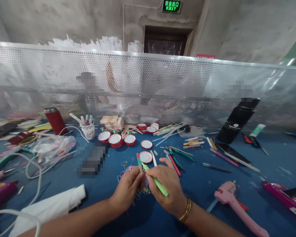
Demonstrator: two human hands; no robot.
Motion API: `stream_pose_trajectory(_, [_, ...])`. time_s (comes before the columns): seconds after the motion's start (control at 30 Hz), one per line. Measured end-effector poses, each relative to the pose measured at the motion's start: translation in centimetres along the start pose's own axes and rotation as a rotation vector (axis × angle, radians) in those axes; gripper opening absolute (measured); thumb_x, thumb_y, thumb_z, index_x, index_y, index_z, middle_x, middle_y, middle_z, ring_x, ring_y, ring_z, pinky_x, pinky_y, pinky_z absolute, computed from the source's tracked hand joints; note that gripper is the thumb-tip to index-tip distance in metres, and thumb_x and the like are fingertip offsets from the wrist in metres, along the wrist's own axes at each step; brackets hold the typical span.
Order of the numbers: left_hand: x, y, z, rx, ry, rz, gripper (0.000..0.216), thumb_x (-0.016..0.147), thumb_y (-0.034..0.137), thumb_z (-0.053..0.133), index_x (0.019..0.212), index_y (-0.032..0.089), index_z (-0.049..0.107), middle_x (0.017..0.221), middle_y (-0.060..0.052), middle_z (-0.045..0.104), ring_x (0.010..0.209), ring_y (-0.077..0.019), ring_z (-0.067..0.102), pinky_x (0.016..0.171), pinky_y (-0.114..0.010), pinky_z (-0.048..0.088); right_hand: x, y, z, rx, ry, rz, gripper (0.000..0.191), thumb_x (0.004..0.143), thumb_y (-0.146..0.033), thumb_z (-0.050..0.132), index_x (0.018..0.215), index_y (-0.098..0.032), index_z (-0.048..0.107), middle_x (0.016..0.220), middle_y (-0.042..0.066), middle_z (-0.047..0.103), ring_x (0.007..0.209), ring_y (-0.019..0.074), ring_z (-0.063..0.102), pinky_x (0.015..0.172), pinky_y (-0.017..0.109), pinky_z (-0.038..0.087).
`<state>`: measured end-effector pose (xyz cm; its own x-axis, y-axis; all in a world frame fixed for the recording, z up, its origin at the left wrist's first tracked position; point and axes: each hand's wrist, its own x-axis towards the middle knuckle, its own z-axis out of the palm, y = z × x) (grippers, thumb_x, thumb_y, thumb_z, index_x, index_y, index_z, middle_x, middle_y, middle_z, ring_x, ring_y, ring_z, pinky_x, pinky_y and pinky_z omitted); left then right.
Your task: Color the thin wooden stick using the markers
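Pinched upright in my left hand point(128, 188) is a wooden craft stick point(139, 162), coloured red at its top and green below. My right hand point(166, 184) grips a light green marker point(160, 185), its tip end close to the stick's coloured part. Beneath both hands lies a pile of colourful small loops point(145, 191), partly hidden by the fingers. Just beyond the stick sits a white-lined red paper cup point(146, 157), with another like it behind. A white marker point(154, 158) and a small pale green cap point(156, 153) lie beside that cup.
Several red cups point(115, 140) and stacked wooden pieces point(112, 122) stand further back. To the right are pliers point(175, 158), loose markers point(193, 142), a black bottle point(238, 121) and a pink glue gun point(233, 199). On the left are a phone point(93, 160), a white roll point(51, 205) and cables.
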<state>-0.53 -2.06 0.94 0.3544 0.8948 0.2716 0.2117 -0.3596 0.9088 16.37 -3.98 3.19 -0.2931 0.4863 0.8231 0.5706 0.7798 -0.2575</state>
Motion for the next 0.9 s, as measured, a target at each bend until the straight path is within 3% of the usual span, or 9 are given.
stream_pose_trajectory(0.2, [-0.03,-0.14,0.05,-0.022,-0.010,0.006,0.038,0.097,0.044,0.042,0.073,0.017,0.056,0.064,0.000,0.052,0.064,-0.0132,0.046,0.060,-0.023,0.037,0.00,-0.04,0.06,0.008,-0.001,0.001,0.013,0.086,-0.017,0.056,0.098,-0.022,0.058,0.082,-0.001,0.068,0.074,0.0143,0.064,0.102,0.044,0.038])
stream_pose_trajectory(0.5, [0.03,-0.42,0.09,-0.041,-0.026,-0.003,0.035,0.098,0.042,0.041,0.077,0.017,0.054,0.065,0.002,0.050,0.061,-0.0115,0.044,0.060,-0.022,0.035,-0.57,0.20,0.63,-0.017,0.108,-0.005,0.017,0.085,-0.014,0.058,0.100,-0.021,0.056,0.082,0.000,0.068,0.074,0.0149,0.065,0.100,0.048,0.043])
stream_pose_trajectory(0.9, [-0.05,-0.54,0.11,-0.028,-0.015,0.000,0.037,0.097,0.043,0.041,0.076,0.017,0.055,0.063,0.002,0.051,0.060,-0.0118,0.045,0.059,-0.023,0.035,-0.61,0.45,0.77,-0.002,0.094,0.038,0.016,0.087,-0.015,0.060,0.101,-0.021,0.057,0.084,0.000,0.069,0.076,0.0153,0.065,0.104,0.051,0.040])
